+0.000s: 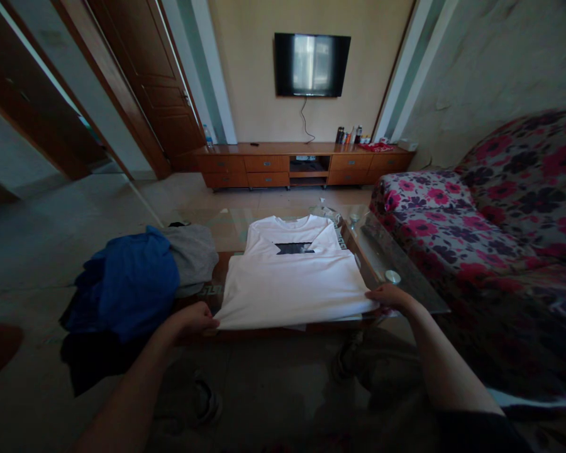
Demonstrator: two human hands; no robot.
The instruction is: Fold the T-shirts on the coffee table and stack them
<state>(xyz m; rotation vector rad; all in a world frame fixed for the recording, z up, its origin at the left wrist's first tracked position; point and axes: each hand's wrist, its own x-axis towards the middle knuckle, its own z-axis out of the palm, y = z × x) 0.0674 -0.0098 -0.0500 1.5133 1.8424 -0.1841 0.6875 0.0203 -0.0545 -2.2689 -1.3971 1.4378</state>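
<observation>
Left hand [193,318] fingers curled shut, pinching near-left corner of white T-shirt [290,277]. Right hand [390,297] fingers closed flat on near-right corner, thumb hidden under the cloth. T-shirt lies spread on glass coffee table [408,283], collar at far end, dark print showing, lower part folded up. Blue garment [127,283] heaped just left of the shirt, grey garment [193,251] behind it. Floral sofa [500,207] to the right. Far wall: wooden TV cabinet [264,165], drawers shut, middle shelf open, contents too small to tell.

Shirt [290,283] on table [399,267]; clothes [127,283] apparently at left
</observation>
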